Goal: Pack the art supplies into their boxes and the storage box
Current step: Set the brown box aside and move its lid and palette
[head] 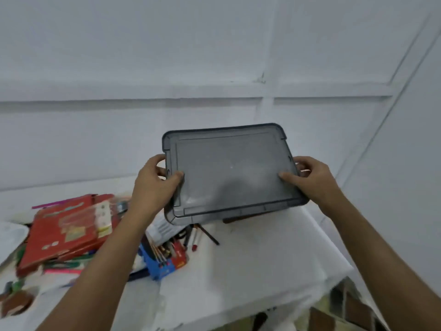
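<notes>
Grey translucent plastic lid, rounded rectangle with ridged rim, is held tilted above the white-covered counter. Its short edges are gripped by left hand and right hand, fingers curled. Left of the lid, a glossy red box is seen.

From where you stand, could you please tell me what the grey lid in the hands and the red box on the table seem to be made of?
Grey lid: apparently moulded plastic, matte and scuffed; it has rounded corners and a raised rim.
Red box: probably printed cardboard, flat and thin, with a glossy clear film or window catching light; blur leaves this uncertain.
</notes>
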Tool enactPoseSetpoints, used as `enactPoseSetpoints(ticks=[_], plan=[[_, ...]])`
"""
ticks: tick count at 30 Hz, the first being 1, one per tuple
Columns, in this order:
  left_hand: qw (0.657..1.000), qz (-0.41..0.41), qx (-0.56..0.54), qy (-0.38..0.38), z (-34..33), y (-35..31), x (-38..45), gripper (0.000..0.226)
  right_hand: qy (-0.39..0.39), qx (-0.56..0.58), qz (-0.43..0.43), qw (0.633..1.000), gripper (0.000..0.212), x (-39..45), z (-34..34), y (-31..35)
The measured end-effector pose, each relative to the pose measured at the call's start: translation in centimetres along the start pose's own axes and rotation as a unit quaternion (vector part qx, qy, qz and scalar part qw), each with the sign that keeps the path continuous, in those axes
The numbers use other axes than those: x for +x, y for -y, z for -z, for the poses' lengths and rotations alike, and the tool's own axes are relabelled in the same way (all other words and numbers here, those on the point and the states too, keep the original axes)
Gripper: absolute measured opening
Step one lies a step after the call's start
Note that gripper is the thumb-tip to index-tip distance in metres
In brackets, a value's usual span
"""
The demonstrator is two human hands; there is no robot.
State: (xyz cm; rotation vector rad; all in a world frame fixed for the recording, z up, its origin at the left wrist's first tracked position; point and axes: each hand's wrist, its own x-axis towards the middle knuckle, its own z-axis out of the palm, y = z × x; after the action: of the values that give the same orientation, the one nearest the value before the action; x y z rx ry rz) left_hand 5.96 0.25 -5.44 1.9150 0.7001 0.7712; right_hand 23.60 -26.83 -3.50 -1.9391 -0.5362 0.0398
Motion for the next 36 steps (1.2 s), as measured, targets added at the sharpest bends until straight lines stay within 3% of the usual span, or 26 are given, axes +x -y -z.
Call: enactPoseSetpoints(ticks=[7, 14, 19, 23, 36], plan=[[0.99, 0.087, -0.042, 0.098, -8.8, 3.1, -10.8, 0.052, 0.006, -0.019, -0.083, 0.996, 0.048, -7.7, 7.0, -11.6], [0.988, 0.123, 0.003, 0.093, -12.0, 4.8, -15.2, 0.042, 0.068, -0.057, -0.122, 0.989, 0.051, -9.8, 8.0, -18.3], [0.972, 0.144, 0.112, 0.15, -13.1, 5.4, -15.1, 0.024, 0.104, -0.121, -0.098, 0.982, 0.049, -8.5, 7.7, -19.4], [0.966, 0.142, 0.15, 0.154, -14.1, 5.2, -14.4, 0.014, 0.118, -0.181, -0.081, 0.973, 0.053, -7.1, 7.2, -19.8], [0.96, 0.139, 0.197, 0.138, -15.7, 5.2, -13.2, 0.022, 0.124, -0.256, -0.056, 0.957, 0.054, -6.0, 5.9, -21.2]])
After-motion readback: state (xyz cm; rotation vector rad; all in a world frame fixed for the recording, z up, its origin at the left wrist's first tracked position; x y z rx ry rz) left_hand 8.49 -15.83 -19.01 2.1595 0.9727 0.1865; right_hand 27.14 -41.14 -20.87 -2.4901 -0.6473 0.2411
